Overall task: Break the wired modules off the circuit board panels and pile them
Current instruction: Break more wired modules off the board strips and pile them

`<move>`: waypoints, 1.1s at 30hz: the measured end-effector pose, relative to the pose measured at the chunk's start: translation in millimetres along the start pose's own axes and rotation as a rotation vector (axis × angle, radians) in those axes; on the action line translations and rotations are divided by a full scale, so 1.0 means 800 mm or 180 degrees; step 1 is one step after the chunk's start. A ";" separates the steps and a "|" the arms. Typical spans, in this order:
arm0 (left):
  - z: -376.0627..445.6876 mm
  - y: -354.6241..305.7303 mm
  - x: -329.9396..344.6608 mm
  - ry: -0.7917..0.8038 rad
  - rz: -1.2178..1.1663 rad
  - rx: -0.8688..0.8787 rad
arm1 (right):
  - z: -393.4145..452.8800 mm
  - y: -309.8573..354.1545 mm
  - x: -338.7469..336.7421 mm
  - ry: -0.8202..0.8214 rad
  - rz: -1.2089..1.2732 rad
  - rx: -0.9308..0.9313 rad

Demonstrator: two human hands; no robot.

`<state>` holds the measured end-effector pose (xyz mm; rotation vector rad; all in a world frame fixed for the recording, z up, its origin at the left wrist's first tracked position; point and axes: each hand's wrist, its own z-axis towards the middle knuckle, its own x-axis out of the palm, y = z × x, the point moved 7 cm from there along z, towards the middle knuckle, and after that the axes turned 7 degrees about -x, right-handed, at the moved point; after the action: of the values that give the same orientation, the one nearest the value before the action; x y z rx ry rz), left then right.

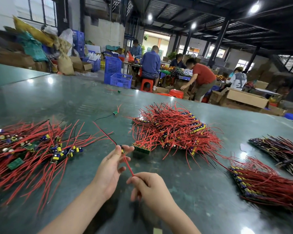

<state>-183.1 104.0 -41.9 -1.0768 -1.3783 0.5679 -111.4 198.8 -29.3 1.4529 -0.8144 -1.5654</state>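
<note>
head view: left hand (108, 168) pinches module (122, 149) upright, right hand (147, 186) pinches its red wire (129, 166) trailing toward the person.

Dark steel-beam ceiling (210, 17), round lamps (254, 8) (lit), blue crates (114, 71), red stools (146, 85), cardboard boxes (243, 97).

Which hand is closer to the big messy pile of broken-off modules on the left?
The left hand. It holds one small module just right of the loose module pile. The right hand pinches that module's red wire farther right, nearer the person.
</note>
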 end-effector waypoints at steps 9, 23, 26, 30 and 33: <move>0.008 -0.006 -0.008 -0.0098 -0.0055 0.0048 | -0.001 -0.003 0.021 0.0297 0.0257 -0.0013; 0.023 -0.008 -0.027 -0.0227 -0.0148 0.0031 | -0.007 0.001 0.032 0.0577 0.0327 0.0036; 0.020 -0.008 -0.022 -0.0178 -0.0081 0.0030 | -0.012 0.001 0.036 0.0710 0.0793 0.0180; 0.020 0.000 -0.017 -0.0130 -0.0012 -0.0124 | -0.016 0.014 0.043 0.1070 0.1790 0.0236; 0.020 0.008 -0.010 0.0017 -0.0071 -0.0298 | -0.021 0.018 0.045 0.1289 0.1987 0.0195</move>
<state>-198.5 104.2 -53.7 -1.1357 -1.4223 0.4877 -92.4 161.1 -34.7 1.3213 -0.9522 -0.7568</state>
